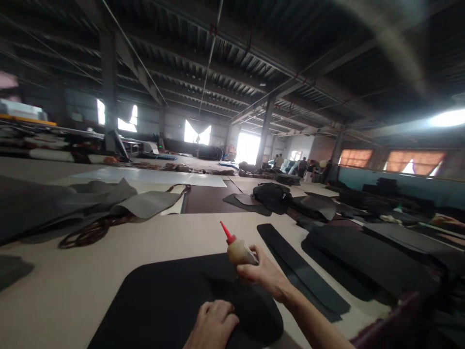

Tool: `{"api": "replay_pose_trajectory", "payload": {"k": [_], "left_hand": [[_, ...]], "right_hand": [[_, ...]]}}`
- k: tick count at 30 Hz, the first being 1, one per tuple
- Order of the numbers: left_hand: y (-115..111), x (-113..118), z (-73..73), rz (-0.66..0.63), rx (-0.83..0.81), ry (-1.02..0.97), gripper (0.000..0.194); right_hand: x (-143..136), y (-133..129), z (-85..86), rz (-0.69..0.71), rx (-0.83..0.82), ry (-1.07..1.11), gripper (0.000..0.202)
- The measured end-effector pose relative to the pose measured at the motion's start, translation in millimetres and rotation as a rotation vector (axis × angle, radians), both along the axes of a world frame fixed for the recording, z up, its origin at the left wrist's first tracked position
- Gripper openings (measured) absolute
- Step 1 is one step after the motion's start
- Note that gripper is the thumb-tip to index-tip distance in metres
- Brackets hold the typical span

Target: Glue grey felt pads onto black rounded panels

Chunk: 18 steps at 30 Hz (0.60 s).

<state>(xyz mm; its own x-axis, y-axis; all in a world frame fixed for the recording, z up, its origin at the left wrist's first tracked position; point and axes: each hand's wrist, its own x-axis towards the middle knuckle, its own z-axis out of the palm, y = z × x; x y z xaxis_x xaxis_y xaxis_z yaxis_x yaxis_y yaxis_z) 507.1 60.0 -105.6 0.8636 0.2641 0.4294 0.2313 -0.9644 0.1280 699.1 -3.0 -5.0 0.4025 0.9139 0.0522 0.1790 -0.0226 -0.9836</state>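
Note:
My right hand (pixel 267 271) is wrapped round a squeeze bottle (pixel 239 253) with a cloudy yellowish body and a red pointed nozzle. The bottle is held tilted above a black sheet (pixel 167 295) with rounded corners, its nozzle aimed up and to the left. Palm down on the near part of that sheet rests my left hand (pixel 213 324), fingers laid on the surface and nothing visible in it. Long dark strips (pixel 301 271) lie on the pale tabletop to the right of my right hand.
Stacked dark pieces (pixel 366 257) lie at the right. Grey sheets (pixel 72 203) and a brown strap-like coil (pixel 87 232) are at the left. A black bundle (pixel 272 196) sits farther back. Several people (pixel 303 167) stand in the distance near a pillar (pixel 265 133).

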Motion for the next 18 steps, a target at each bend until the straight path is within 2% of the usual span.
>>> {"api": "replay_pose_trajectory", "payload": {"k": [3,5,8,10,11,14,18], "left_hand": [[3,-2,2.7,-0.007,-0.021,0.019,0.023],[6,-3,7.3,-0.056,-0.038,0.037,0.025],[10,-7,14.6,-0.143,-0.093,0.103,0.038],[8,-9,18.3,-0.134,-0.156,0.105,0.048],[6,-10,20.2,-0.108,-0.187,0.086,0.046],[-3,-13,28.2,-0.071,-0.238,0.056,0.021],[-4,-14,34.6,-0.13,-0.192,0.132,0.023]], "right_hand": [[-14,-13,7.2,0.004,-0.017,0.113,0.06],[-19,-19,8.8,0.035,0.018,0.159,0.063],[-20,-24,6.2,0.129,0.102,0.182,0.061],[-20,-24,2.4,0.152,0.125,0.221,0.061],[-20,-24,0.2,0.15,0.127,0.261,0.063],[-21,-23,-8.2,0.067,0.15,0.359,0.068],[-17,-25,-20.2,-0.046,0.103,0.293,0.072]]}}
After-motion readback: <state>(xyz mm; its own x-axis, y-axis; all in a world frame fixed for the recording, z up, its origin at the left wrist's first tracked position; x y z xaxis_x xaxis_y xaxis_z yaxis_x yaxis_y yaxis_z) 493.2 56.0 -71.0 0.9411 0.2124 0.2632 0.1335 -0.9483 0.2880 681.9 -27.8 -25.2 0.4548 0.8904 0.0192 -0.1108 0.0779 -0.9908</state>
